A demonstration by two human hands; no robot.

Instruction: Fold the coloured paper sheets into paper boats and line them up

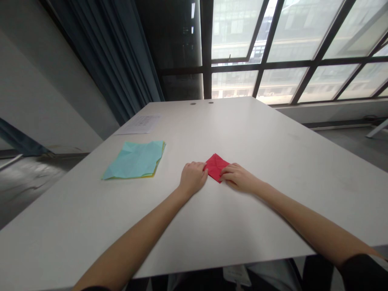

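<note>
A small folded square of red paper (216, 165) lies on the white table, turned so that one corner points away from me. Creases cross its upper face. At its left corner, my left hand (193, 178) is closed, with curled fingers gripping the edge. My right hand (238, 177) pinches the right side of the paper, its fingertips on the lower right edge. The fingers cover both side corners, so those parts of the paper are hidden.
To the left lies a stack of coloured paper sheets (136, 159), light blue on top with yellow beneath. A printed sheet (139, 124) rests farther back by the left edge of the white table (230, 125). Two round grey spots (193, 104) show near the far edge.
</note>
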